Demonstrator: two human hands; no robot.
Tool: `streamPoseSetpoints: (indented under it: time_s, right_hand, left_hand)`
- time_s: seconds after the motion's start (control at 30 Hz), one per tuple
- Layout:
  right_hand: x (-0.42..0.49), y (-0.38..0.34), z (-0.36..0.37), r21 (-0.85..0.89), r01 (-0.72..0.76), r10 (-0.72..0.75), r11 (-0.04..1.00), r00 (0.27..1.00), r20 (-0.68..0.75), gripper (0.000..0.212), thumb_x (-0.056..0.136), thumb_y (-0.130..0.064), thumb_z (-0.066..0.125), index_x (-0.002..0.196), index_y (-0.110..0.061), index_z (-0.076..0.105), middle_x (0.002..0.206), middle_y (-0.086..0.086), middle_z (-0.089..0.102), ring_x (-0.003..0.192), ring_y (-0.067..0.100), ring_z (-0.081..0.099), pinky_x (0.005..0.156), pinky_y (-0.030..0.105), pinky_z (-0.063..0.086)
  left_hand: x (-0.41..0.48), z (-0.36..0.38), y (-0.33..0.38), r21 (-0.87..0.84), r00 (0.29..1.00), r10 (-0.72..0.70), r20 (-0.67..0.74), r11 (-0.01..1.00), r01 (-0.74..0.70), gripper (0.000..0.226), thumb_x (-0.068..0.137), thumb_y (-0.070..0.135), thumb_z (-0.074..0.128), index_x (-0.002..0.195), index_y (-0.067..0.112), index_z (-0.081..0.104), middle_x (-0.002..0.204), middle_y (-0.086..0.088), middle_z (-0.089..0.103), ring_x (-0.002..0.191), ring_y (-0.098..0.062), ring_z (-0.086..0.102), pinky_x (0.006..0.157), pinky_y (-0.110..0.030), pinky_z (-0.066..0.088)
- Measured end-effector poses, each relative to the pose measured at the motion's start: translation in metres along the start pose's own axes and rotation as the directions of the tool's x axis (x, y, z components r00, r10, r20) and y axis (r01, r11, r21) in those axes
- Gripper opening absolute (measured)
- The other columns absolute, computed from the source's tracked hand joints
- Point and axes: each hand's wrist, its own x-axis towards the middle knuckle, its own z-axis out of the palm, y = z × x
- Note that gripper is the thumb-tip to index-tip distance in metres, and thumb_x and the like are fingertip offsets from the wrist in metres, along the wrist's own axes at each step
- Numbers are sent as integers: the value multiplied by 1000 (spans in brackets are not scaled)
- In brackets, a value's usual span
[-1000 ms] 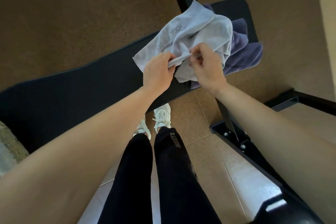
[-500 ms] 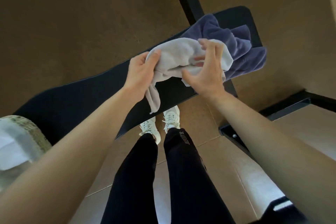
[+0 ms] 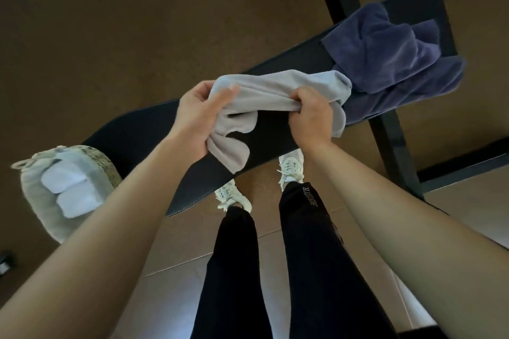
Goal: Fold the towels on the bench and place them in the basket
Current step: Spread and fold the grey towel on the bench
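Note:
A light grey towel (image 3: pixel 272 88) is bunched lengthwise between both hands above the black bench (image 3: pixel 148 129). My left hand (image 3: pixel 198 115) grips its left end, and a loose flap hangs below the fist. My right hand (image 3: pixel 311 115) is closed on the towel's right part. A crumpled dark blue towel (image 3: pixel 391 55) lies on the bench's far right end, partly draped over the edge. At the left end of the bench stands a woven basket (image 3: pixel 102 162) with a pale liner and white folded towels (image 3: pixel 71 190) inside.
The bench's black metal frame (image 3: pixel 391 143) runs across the floor at the right and behind. My legs and white shoes (image 3: pixel 289 168) stand close to the bench's near edge. Brown carpet lies beyond the bench, tiles under my feet.
The grey towel came off the blue towel and has moved left along the bench, gathered into a long bunch. Both hands have closed on it. The basket has come into view at the left.

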Motion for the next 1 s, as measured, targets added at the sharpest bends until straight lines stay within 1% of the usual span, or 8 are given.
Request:
streamPoseSetpoints:
  time_s: [0.13, 0.33, 0.43, 0.5, 0.6, 0.73, 0.87, 1.0]
  right_hand:
    - [-4, 0, -4, -116, -50, 50, 992, 999, -4, 13, 84, 0, 58, 85, -11, 63, 95, 7, 63, 86, 24, 58, 72, 44, 51]
    - [6, -33, -19, -190, -326, 327, 926, 945, -28, 19, 93, -18, 57, 102, -25, 72, 104, 4, 70, 97, 30, 64, 78, 41, 54]
    - [16, -67, -33, -112, -383, 389, 917, 920, 40, 22, 92, -17, 51, 86, -24, 71, 91, 5, 66, 84, 30, 58, 68, 34, 42]
    - [24, -93, -44, -21, -383, 383, 924, 922, 57, 25, 91, -11, 47, 80, -23, 66, 84, 4, 60, 72, 27, 53, 61, 34, 38]
    - [34, -134, -58, 242, -413, 411, 878, 909, 62, 28, 95, -15, 44, 92, -25, 69, 94, -1, 65, 69, 22, 62, 60, 31, 57]
    - [35, -174, -70, 434, -337, 359, 836, 933, 32, 25, 105, -12, 47, 110, -27, 66, 102, -7, 62, 86, 10, 60, 55, 15, 57]
    - [23, -174, -69, 241, -100, 123, 965, 989, -84, 32, 103, -11, 52, 128, -21, 70, 117, -5, 71, 111, 12, 64, 100, 31, 55]
    - [2, -147, -60, 46, 38, -34, 998, 995, -90, 24, 99, -10, 54, 111, -11, 74, 106, 6, 73, 103, 21, 66, 83, 28, 49]
  left_hand:
    - [-17, -55, -9, 230, 997, 42, 62, 972, -55, 54, 78, 4, 84, 124, 22, 62, 107, 0, 71, 93, -11, 70, 74, -22, 56]
    - [-34, -112, -17, 490, 953, 253, -167, 860, -143, 22, 87, 9, 73, 96, 26, 64, 86, 5, 65, 73, -9, 63, 56, -23, 49]
    - [-33, -143, -19, 570, 927, 307, -218, 810, -134, 13, 89, 26, 77, 87, 37, 71, 86, 10, 66, 79, -12, 62, 64, -31, 51]
    - [-36, -163, -13, 662, 907, 345, -240, 742, -108, 7, 93, 39, 70, 96, 43, 75, 92, 12, 68, 92, -15, 65, 77, -39, 55]
    - [-43, -188, 4, 719, 843, 436, -316, 690, -87, 23, 98, 39, 58, 113, 43, 75, 105, 10, 70, 106, -19, 64, 88, -42, 54]
    - [-52, -202, 27, 612, 696, 511, -504, 780, -129, 28, 95, 30, 52, 110, 38, 74, 101, 15, 74, 94, -11, 69, 83, -34, 56]
    - [-56, -210, 25, 526, 577, 517, -633, 833, -170, 31, 97, 25, 48, 108, 38, 73, 103, 17, 74, 95, -9, 68, 81, -28, 55]
    - [-58, -211, -18, 594, 573, 575, -584, 784, -181, 34, 99, 20, 44, 109, 33, 73, 101, 8, 73, 97, -28, 66, 84, -40, 55]
